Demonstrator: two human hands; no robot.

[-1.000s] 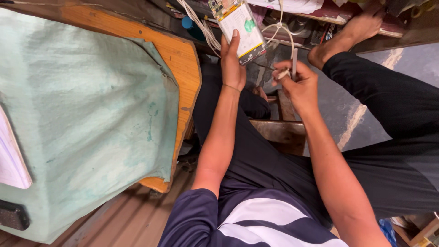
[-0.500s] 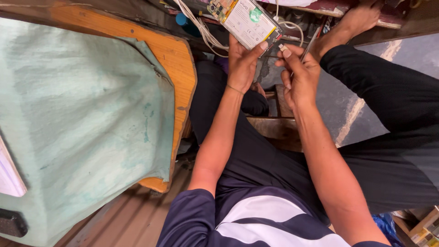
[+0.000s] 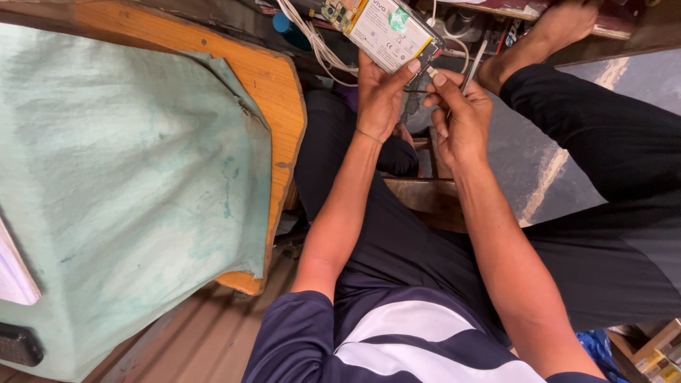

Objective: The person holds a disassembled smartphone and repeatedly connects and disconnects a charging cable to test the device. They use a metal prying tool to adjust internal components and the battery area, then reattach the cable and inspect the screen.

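My left hand [image 3: 379, 96] grips an opened phone [image 3: 386, 30] from below, its white battery and a green circuit board facing up. My right hand [image 3: 461, 113] sits just right of it, fingertips pinched at the phone's lower right corner. A thin metal tool [image 3: 473, 62], like tweezers, sticks up from that hand. Both forearms reach out over my lap in dark trousers.
A wooden table [image 3: 280, 92] covered by a pale green cloth [image 3: 128, 184] fills the left side. White cables [image 3: 316, 42] hang beside the phone. A bare foot [image 3: 546, 35] rests at the upper right near a shelf. Cardboard boxes [image 3: 652, 347] sit at the lower right.
Both hands have come together: the phone has tilted flatter and the right hand has closed in on its lower right corner, with the tool now pointing upward.
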